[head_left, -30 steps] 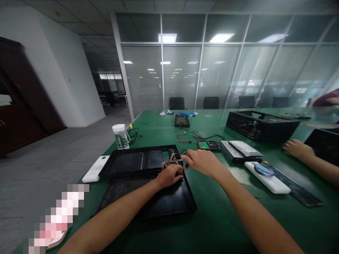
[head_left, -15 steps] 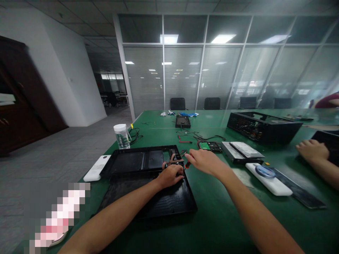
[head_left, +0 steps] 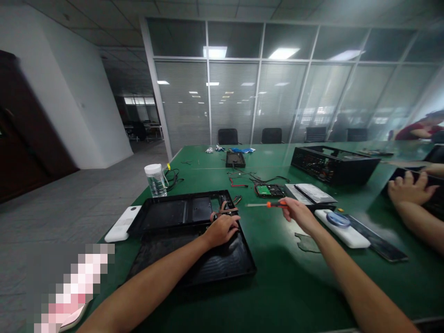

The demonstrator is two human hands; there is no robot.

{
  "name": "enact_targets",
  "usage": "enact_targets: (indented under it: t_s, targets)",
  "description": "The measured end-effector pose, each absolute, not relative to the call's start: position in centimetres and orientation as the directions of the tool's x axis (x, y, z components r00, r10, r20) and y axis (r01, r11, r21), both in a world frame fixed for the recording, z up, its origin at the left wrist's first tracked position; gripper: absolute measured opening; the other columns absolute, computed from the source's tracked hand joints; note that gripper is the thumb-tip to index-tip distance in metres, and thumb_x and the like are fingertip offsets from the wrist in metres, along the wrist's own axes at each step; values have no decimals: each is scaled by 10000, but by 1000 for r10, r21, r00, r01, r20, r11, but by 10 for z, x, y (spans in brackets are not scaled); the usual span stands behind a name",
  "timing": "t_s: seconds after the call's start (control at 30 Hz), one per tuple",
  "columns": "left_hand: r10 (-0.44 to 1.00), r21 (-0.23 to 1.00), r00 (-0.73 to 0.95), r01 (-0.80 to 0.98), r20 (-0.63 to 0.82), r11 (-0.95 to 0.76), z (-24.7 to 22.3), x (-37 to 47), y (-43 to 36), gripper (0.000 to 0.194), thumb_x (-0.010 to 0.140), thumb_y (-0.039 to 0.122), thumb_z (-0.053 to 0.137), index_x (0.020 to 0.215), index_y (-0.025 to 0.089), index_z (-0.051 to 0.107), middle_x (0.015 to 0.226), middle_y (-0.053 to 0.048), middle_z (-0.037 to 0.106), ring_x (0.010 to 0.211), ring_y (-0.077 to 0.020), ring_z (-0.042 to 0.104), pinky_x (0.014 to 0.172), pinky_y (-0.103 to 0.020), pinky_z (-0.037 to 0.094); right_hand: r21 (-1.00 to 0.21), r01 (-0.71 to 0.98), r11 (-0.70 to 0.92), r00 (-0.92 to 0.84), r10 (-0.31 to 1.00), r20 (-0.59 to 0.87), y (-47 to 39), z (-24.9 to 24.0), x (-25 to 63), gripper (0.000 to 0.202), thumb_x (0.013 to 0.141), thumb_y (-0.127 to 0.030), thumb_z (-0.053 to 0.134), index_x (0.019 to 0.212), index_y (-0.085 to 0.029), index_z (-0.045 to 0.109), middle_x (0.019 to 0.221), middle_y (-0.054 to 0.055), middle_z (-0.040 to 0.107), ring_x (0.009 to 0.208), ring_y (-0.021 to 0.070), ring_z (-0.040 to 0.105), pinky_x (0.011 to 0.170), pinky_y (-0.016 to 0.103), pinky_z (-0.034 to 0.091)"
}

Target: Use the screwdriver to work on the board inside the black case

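My left hand [head_left: 223, 230] rests at the right end of a black plastic casing [head_left: 194, 254], beside striped wires [head_left: 224, 211]. Its fingers are bent together, and whatever they pinch is too small to make out. My right hand [head_left: 298, 212] is closed on the orange-and-black handle of a screwdriver [head_left: 274, 204], whose shaft points left over the green table. Behind my left hand lies the casing's other black part [head_left: 163, 215], with rectangular recesses. A green circuit board [head_left: 264, 190] on a dark drive sits beyond the screwdriver.
A lidded bottle [head_left: 156, 180] stands at the left edge. On the right are a silver box [head_left: 310, 195], a white power bank-like object [head_left: 342, 229], a black metal case [head_left: 333, 164] and another person's hands [head_left: 411, 188].
My right hand has moved right, away from the casing, and the screwdriver now lies level. My left hand stays at the casing. The other person's hand has spread its fingers.
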State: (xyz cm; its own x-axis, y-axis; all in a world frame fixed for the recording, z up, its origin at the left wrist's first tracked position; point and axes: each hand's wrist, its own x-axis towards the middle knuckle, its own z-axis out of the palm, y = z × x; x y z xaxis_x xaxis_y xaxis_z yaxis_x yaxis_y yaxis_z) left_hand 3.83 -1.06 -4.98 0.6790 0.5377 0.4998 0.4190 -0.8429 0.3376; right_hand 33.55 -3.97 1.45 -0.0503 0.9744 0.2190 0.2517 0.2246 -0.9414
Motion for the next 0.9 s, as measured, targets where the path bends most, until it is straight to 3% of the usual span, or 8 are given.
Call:
enact_targets:
  t_s: [0.1, 0.17, 0.4, 0.5, 0.57, 0.7, 0.8, 0.9]
  targets:
    - [514, 302, 681, 417, 521, -857, -49, 38, -11, 213, 845, 186, 478, 1055, 181, 513, 960, -50, 618, 947, -184, 530, 891, -334, 384, -961, -222, 165, 204, 972, 119, -24, -20, 359, 269, 838, -458, 412, 742, -213, 467, 531, -50, 413, 423, 82, 396, 397, 199, 350]
    - [499, 282, 686, 412, 530, -866, -47, 38, -12, 211, 856, 194, 460, 1058, 181, 520, 927, -53, 624, 920, -179, 536, 882, -331, 388, -910, -386, 150, 238, 969, 59, -17, -29, 363, 198, 820, -400, 466, 777, -207, 484, 590, -33, 472, 467, 83, 450, 406, 187, 386]
    - [382, 218, 836, 319, 394, -922, -42, 43, -19, 163, 834, 204, 488, 950, 188, 601, 844, -55, 625, 855, -162, 556, 839, -283, 399, -852, -514, 105, 83, 994, 73, -25, -24, 333, 179, 701, -229, 581, 859, -197, 503, 773, -10, 552, 620, 90, 538, 557, 210, 471]
    - [394, 210, 829, 335, 396, -918, -44, 41, -19, 183, 811, 235, 523, 971, 182, 596, 866, -61, 616, 852, -164, 558, 839, -286, 405, -894, -422, 152, 32, 988, 153, -33, -22, 324, 133, 685, -218, 562, 746, -205, 445, 688, -42, 496, 539, 78, 481, 501, 202, 417]
    - [376, 186, 826, 327, 421, -927, -45, 39, -20, 247, 799, 279, 543, 1019, 171, 572, 924, -82, 605, 903, -183, 548, 870, -311, 399, -938, -301, 172, -30, 981, 190, -39, -19, 320, 183, 757, -295, 491, 642, -201, 384, 598, -53, 422, 468, 78, 415, 448, 204, 362]
    - [334, 101, 813, 326, 478, -940, -37, 39, -24, 388, 792, 359, 547, 1116, 151, 498, 1112, -133, 535, 1054, -230, 485, 949, -374, 355, -955, 148, 258, -179, 957, 230, -60, -3, 297, 414, 878, -424, 269, 530, -205, 323, 493, -37, 373, 426, 98, 382, 454, 241, 347]
    - [311, 11, 829, 346, 465, -938, -17, 37, -20, 340, 833, 341, 493, 1115, 151, 484, 1147, -137, 508, 1092, -234, 463, 954, -379, 347, -704, 546, 453, -425, 875, 233, -95, 8, 263, 328, 862, -363, 353, 652, -166, 511, 655, 27, 558, 607, 138, 530, 588, 261, 405]
    - [419, 9, 798, 461, 434, -887, 9, 24, -6, 290, 862, 282, 437, 1125, 163, 472, 1096, -111, 530, 1030, -212, 503, 896, -337, 384, -323, 643, 694, -696, 706, 131, -139, 4, 235, 144, 761, -250, 518, 872, -189, 588, 873, 39, 614, 794, 171, 573, 705, 271, 403]
